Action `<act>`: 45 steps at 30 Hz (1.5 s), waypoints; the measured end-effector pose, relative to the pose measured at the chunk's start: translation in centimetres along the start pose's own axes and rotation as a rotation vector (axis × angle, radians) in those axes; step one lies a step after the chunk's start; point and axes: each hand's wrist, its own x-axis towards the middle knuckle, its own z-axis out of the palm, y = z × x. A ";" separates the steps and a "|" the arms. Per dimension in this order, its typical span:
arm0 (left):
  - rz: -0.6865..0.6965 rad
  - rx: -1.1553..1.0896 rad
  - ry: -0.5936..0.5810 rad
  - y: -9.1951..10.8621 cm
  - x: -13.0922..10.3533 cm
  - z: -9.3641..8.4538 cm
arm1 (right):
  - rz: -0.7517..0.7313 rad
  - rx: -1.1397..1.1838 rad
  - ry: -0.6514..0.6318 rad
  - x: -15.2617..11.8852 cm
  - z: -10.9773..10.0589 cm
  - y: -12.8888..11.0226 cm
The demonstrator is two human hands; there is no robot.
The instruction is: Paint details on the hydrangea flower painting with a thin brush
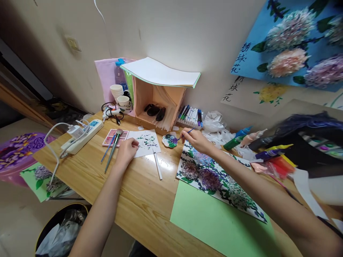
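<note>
My right hand (197,140) pinches a thin paintbrush (190,130), its tip over the small flower-shaped palette (169,141) smeared with purple and green paint. Beneath that hand and forearm lies a painting of hydrangeas (210,178) with purple, blue and green blooms, resting on a light green sheet (211,217). My left hand (128,150), fingers curled closed, rests at the left edge of a white paper (148,140) dotted with dark green and purple paint marks. Whether anything is inside those fingers is hidden. Just below the paper lies a white pen (157,166).
Two brushes (113,150) lie beside a pink tray (108,136) and a power strip (85,136). Behind stand a wooden box (142,96) holding sunglasses, paper cups (117,92) and markers (191,116). Paint tubes (233,142) and crumpled tissue (214,123) sit right. A bin (44,228) stands below left.
</note>
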 end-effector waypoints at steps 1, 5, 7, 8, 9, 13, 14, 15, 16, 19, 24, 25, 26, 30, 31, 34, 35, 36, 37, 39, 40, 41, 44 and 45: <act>0.001 0.006 0.002 0.1 0.0 0.0 | 0.012 0.010 -0.009 -0.1 0.3 0.2; 0.008 0.028 0.003 0.4 -0.1 -0.3 | 0.027 0.055 -0.012 -0.2 1.2 1.0; 0.011 0.036 0.000 0.5 -0.1 -0.4 | 0.041 0.073 0.028 -0.2 1.3 1.3; 0.012 0.038 -0.002 0.4 -0.1 -0.4 | 0.049 0.089 0.048 -0.1 1.3 1.4; 0.013 0.039 -0.003 0.4 0.0 -0.4 | 0.055 0.105 0.059 -0.1 1.3 1.5; 0.017 0.050 0.001 0.2 0.0 -0.3 | 0.050 0.107 0.015 -0.3 1.1 1.9; 0.017 0.053 0.004 0.2 0.0 -0.3 | 0.052 0.109 0.034 -0.3 1.1 2.0; 0.016 0.056 0.006 0.2 0.1 -0.3 | 0.059 0.123 0.073 -0.3 1.1 2.1; 0.015 0.058 0.006 0.3 0.1 -0.3 | 0.068 0.147 0.117 -0.4 1.1 2.2; 0.007 0.065 -0.004 0.5 0.1 -0.4 | 0.070 0.175 0.123 -0.4 1.2 2.4; -0.002 0.087 -0.009 0.6 0.2 -0.5 | 0.076 0.110 0.142 -1.2 0.4 1.8; -0.002 0.095 -0.008 0.5 0.2 -0.5 | 0.083 0.128 0.197 -1.6 0.0 1.4; 0.000 0.104 -0.005 0.5 0.2 -0.6 | 0.084 0.145 0.244 -2.2 -0.6 1.1; 0.020 0.107 0.006 0.5 0.0 -0.8 | 0.092 0.113 0.305 -5.9 -3.2 -0.3; 0.025 0.105 0.015 0.6 -0.1 -0.9 | 0.107 0.094 0.296 -7.0 -3.7 -0.5; 0.038 0.093 0.090 1.1 -0.4 -0.7 | 0.135 0.043 0.241 -10.2 -4.3 -0.4; 0.050 0.079 0.128 1.3 -0.5 -0.6 | 0.137 0.030 0.219 -11.1 -4.2 -0.1; 0.065 0.061 0.160 1.6 -0.6 -0.4 | 0.140 0.019 0.196 -11.8 -4.1 0.1; 0.080 0.044 0.187 1.8 -0.6 -0.3 | 0.141 0.009 0.171 -12.2 -3.9 0.4; 0.107 0.025 0.218 2.3 -0.8 0.1 | 0.137 -0.004 0.119 -12.7 -3.5 1.0; 0.114 0.023 0.224 2.5 -0.9 0.3 | 0.129 -0.008 0.097 -12.8 -3.3 1.3; 0.116 0.026 0.224 2.7 -0.9 0.4 | 0.118 -0.008 0.081 -12.7 -3.1 1.6; 0.122 0.048 0.226 2.8 -1.0 0.7 | 0.084 0.003 0.048 -12.2 -2.8 2.3; 0.129 0.058 0.230 2.8 -0.9 0.8 | 0.076 0.009 0.039 -12.1 -2.7 2.4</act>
